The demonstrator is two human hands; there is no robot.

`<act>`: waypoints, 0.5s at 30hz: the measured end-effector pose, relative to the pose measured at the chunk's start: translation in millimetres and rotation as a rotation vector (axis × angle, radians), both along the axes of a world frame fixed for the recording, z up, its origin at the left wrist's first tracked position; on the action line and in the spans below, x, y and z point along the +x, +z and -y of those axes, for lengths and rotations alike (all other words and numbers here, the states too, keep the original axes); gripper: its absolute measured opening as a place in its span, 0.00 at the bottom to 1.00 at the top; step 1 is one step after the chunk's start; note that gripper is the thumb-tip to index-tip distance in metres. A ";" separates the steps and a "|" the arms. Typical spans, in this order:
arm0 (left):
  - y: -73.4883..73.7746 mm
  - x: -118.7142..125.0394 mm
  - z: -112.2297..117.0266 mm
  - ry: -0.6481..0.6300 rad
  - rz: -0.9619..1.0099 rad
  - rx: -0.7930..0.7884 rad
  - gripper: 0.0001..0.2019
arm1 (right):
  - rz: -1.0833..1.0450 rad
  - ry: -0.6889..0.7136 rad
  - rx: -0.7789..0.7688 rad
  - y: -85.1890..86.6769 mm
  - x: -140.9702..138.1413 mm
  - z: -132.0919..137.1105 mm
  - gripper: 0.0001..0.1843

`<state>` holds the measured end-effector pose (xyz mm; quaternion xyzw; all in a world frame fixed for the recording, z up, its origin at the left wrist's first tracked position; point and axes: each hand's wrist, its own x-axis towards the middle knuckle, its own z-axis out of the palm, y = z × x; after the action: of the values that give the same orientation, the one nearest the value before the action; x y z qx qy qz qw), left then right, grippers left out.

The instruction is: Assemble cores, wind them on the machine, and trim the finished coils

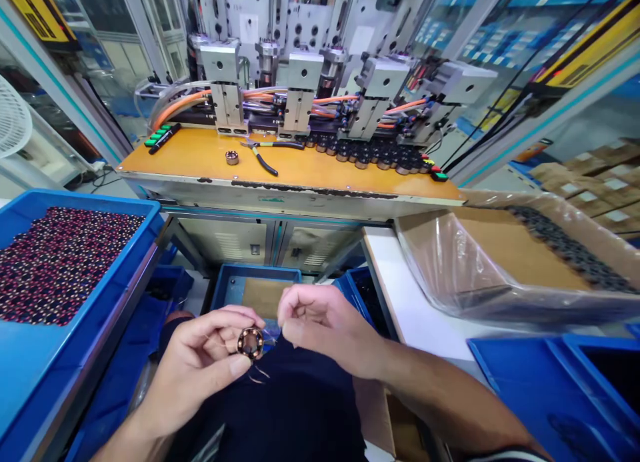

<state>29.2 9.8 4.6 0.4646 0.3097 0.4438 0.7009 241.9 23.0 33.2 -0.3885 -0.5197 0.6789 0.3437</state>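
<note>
Over my lap, my left hand (pixel 210 359) pinches a small round motor stator (pixel 251 343) between thumb and fingers. Copper windings show inside its dark ring, and thin loose wire ends (pixel 259 374) stick out below it and to the right. Just right of the stator is my right hand (pixel 320 322), with thumb and fingertips pressed together. The wires reach towards those fingertips, but what they hold, if anything, is too small to make out.
Ahead, an orange bench (pixel 200 165) carries pliers (pixel 265 157), a single stator (pixel 232 157) and several dark stators (pixel 370 152) beneath a machine (pixel 300 82). At left stands a blue tray (pixel 107 299) full of small parts; at right, a plastic-lined carton (pixel 480 249).
</note>
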 end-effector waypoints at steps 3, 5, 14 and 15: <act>1.7 -0.1 -0.8 0.001 -0.071 0.024 0.12 | 0.026 0.053 -0.025 7.3 -3.0 -0.5 0.18; 1.0 -0.6 -0.6 -0.013 -0.078 0.027 0.13 | 0.037 0.051 -0.004 7.9 -4.0 -0.7 0.14; 0.5 -1.0 0.9 -0.145 0.047 -0.088 0.14 | 0.179 0.100 0.193 8.8 25.0 -14.3 0.14; 2.7 0.0 0.8 -0.165 0.051 -0.108 0.14 | 0.178 0.114 0.269 12.5 25.0 -16.6 0.13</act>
<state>29.2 9.1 7.3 0.4387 0.2757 0.3790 0.7667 266.9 39.6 45.7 -0.3673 -0.6554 0.5847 0.3060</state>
